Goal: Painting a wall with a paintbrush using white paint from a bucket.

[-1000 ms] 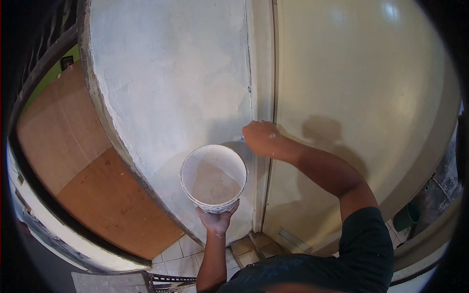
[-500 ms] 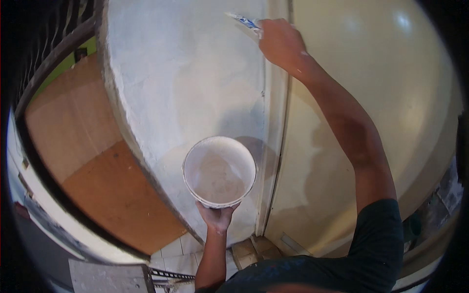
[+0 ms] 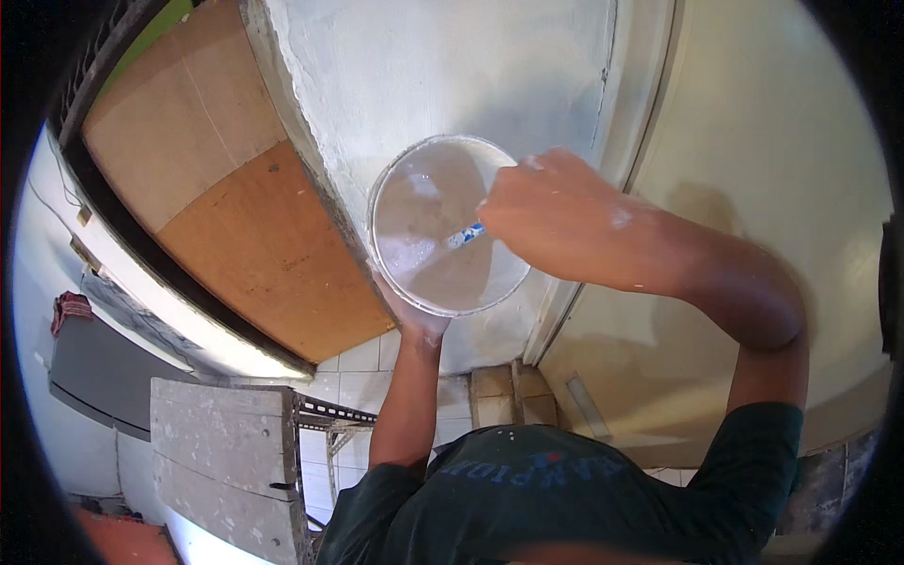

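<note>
My left hand (image 3: 421, 314) holds a round white bucket (image 3: 489, 164) from beneath its near side, its mouth tipped toward me. Whitish paint (image 3: 420, 206) lies inside, with foam or bubbles on part of its surface. Over the bucket's right rim, my right hand (image 3: 546, 221) is closed around a paintbrush (image 3: 464, 236) with a blue and white handle. The brush's lower end points down into the paint, and its bristles are hidden there. Smears of white mark both hands. Behind the bucket stands a wall (image 3: 443, 66) with a patchy white coat.
A cream door (image 3: 782, 179) and its frame (image 3: 633, 104) rise on the right. To the left is a brown wooden panel (image 3: 254, 254) beyond the wall's rough edge. A paint-spotted board (image 3: 221, 452) on a metal frame stands at lower left, above floor tiles (image 3: 363, 363).
My right hand has brought the paintbrush down from the upper wall into the bucket. The view has tilted downward, and the bucket now appears higher and larger.
</note>
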`<state>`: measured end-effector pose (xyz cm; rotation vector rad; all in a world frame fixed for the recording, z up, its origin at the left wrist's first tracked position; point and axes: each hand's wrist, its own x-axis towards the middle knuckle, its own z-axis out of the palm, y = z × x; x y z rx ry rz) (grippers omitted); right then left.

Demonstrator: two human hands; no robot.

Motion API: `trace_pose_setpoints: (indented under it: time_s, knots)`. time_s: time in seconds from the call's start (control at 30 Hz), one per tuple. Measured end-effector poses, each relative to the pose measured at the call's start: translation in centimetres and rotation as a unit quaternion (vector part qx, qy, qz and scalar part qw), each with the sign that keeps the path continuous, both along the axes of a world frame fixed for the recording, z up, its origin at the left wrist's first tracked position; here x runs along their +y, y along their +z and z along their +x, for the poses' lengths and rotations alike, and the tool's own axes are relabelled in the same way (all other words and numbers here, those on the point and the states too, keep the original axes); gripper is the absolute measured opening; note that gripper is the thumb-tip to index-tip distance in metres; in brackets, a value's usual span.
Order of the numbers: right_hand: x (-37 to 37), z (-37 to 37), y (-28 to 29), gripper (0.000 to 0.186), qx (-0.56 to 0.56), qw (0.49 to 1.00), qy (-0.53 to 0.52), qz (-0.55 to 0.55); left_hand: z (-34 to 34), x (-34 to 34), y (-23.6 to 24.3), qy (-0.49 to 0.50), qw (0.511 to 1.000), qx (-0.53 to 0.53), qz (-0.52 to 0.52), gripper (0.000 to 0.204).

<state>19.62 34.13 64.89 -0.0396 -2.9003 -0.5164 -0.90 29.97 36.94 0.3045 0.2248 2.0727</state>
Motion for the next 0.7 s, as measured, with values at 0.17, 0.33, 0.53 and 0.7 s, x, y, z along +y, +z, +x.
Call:
trace_pose_setpoints:
  time_s: [0.17,0.33,0.53,0.7]
  knots:
    - [1.5,-2.9,-3.7,0.007,-0.062,0.997,-0.029,0.032,2.2,-0.3,3.7,0.076,0.996,0.054,-0.002,0.078]
    - [2.4,-3.6,-5.2,0.009,-0.061,0.997,-0.009,-0.043,3.0,-0.3,5.0,0.065,0.995,0.068,0.012,0.075]
    - [2.2,-2.1,-1.3,0.014,-0.011,0.988,-0.095,-0.124,4.1,-0.7,7.2,0.096,0.978,0.178,0.056,0.072]
    - [4.6,2.7,4.2,0.019,0.18,0.971,-0.046,-0.151,3.8,0.3,7.7,-0.066,0.994,0.059,0.064,0.074]
